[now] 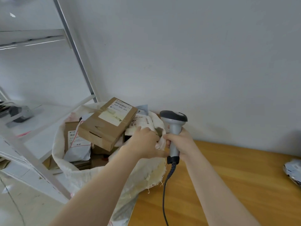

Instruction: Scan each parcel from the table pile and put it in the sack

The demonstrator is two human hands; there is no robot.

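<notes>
A white woven sack [101, 175] stands open beside the wooden table [236, 185], stuffed with parcels. On top lies a brown cardboard box [105, 123] with a barcode label, tilted. A grey poly mailer [78, 149] lies lower left inside, and a white labelled parcel [141, 122] at the sack's far right rim. My left hand [146, 142] grips the sack's rim cloth next to that white parcel. My right hand [180, 142] holds a grey corded barcode scanner [174, 126] upright by its handle, its head level with the sack's rim.
A white metal shelf unit [32, 144] stands left of the sack, with a grey device [21, 114] on its shelf. A silver-grey bagged parcel [293, 172] lies at the table's right edge. A white wall is close behind. The scanner cable [164, 193] hangs over the table's left edge.
</notes>
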